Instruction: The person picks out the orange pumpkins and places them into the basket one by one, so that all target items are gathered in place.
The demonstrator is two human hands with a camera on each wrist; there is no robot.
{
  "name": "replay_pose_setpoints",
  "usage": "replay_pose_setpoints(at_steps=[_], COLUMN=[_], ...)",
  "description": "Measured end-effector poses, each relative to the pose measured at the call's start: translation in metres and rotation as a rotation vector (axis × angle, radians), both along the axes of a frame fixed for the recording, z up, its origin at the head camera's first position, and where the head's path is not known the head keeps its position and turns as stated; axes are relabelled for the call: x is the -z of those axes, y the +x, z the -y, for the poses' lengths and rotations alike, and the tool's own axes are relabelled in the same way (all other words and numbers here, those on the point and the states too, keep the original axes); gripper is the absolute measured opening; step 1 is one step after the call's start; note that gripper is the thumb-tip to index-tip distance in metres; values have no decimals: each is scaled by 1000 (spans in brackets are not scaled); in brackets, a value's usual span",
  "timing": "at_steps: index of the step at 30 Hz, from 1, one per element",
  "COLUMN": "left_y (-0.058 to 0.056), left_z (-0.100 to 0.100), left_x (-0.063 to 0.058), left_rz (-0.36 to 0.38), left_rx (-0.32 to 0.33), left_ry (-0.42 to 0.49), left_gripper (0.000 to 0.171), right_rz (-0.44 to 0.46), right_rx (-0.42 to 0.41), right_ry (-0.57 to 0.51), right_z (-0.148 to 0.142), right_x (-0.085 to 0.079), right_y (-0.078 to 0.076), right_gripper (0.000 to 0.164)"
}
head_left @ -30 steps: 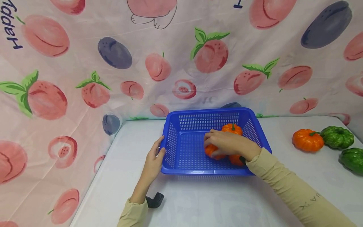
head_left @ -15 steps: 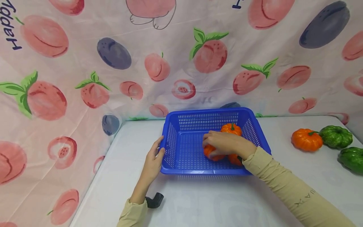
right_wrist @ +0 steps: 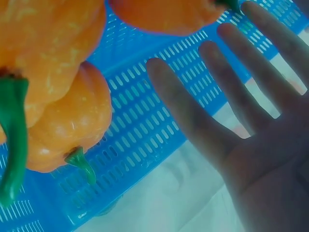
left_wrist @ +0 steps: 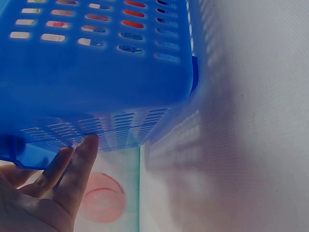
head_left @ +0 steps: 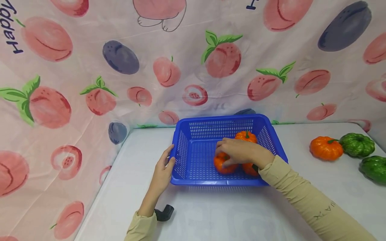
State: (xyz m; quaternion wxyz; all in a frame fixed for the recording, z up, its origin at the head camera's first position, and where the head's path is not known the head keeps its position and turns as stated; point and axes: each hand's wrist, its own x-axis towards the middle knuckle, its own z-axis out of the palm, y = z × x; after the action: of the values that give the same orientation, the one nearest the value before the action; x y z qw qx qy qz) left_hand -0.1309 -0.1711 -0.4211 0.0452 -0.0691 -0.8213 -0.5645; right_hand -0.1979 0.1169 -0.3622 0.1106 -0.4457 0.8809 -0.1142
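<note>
A blue plastic basket point(head_left: 211, 182) with slotted walls stands on the white table, three orange toy pumpkins in its right part. My left hand point(head_left: 163, 172) touches the basket's left side; in the left wrist view its fingers point(left_wrist: 79, 169) lie nearly straight against the outer wall. Inside the basket, my right hand point(head_left: 239, 152) is over the leftmost pumpkin point(head_left: 223, 167). The right wrist view shows spread fingers point(right_wrist: 181, 99) near that pumpkin, not curled round it. Another pumpkin point(head_left: 245, 135) sits behind the hand, and a third point(head_left: 249, 169), partly covered, lies near the front.
On the table to the right lie an orange pumpkin point(head_left: 326, 148), a green pumpkin point(head_left: 357, 145) and a dark green one point(head_left: 374, 169) close together. A fruit-print cloth point(head_left: 193, 67) hangs behind the basket and along the left. A black piece point(head_left: 165, 213) sits at my left wrist.
The pumpkin under my right hand has shifted slightly left and toward the front of the basket, showing more of itself. My left hand and the basket have hardly moved.
</note>
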Motion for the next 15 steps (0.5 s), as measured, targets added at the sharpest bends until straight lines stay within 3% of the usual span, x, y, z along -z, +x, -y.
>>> replay_pose_setpoints(at_steps=[15], left_y=[0], left_z=[0], left_x=[-1], left_rz=[17], left_rx=[0], left_ry=[10], left_gripper=[47], right_rz=[-11], right_rx=[46], right_ry=[23], right_z=[-11], right_x=[-14], right_y=[5], right_gripper=[38])
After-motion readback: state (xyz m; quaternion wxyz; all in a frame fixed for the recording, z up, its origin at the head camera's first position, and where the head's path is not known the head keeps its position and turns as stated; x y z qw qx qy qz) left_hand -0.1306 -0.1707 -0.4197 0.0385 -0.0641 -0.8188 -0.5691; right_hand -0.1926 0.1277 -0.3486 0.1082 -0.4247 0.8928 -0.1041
